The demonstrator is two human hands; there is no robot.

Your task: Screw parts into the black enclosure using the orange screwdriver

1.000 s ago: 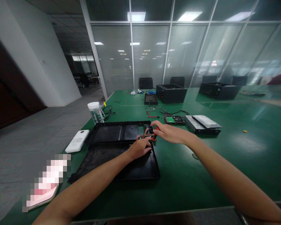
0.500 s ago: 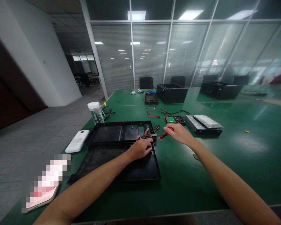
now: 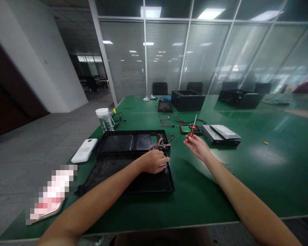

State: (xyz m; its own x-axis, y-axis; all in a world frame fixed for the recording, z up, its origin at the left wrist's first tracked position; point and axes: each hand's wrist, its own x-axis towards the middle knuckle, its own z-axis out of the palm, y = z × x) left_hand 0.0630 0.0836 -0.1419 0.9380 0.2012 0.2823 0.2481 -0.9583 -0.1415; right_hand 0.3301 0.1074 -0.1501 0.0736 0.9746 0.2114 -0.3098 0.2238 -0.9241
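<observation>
My right hand (image 3: pixel 198 147) is closed round the handle of a red-and-black screwdriver (image 3: pixel 192 133), whose shaft points upward, off the table. Over the right side of the lower black panel (image 3: pixel 143 182), my left hand (image 3: pixel 155 161) has its fingers curled together. Something small and pale shows at those fingertips, too small to name. Behind the left hand lies the other half of the black case (image 3: pixel 118 145), with striped ribbon cables (image 3: pixel 160 146) at its right end.
A lidded plastic bottle (image 3: pixel 105 121), a white device (image 3: pixel 84 150) and a blurred pinkish item (image 3: pixel 53 194) line the left edge. A green circuit board (image 3: pixel 186 129), a silver-and-black drive box (image 3: pixel 220 135), loose cables and black computer cases (image 3: pixel 187 101) stand farther back.
The screwdriver has swung from pointing down at the case to pointing up, as my right hand drew back and turned over. My left hand stays over the panel, its fingers more curled.
</observation>
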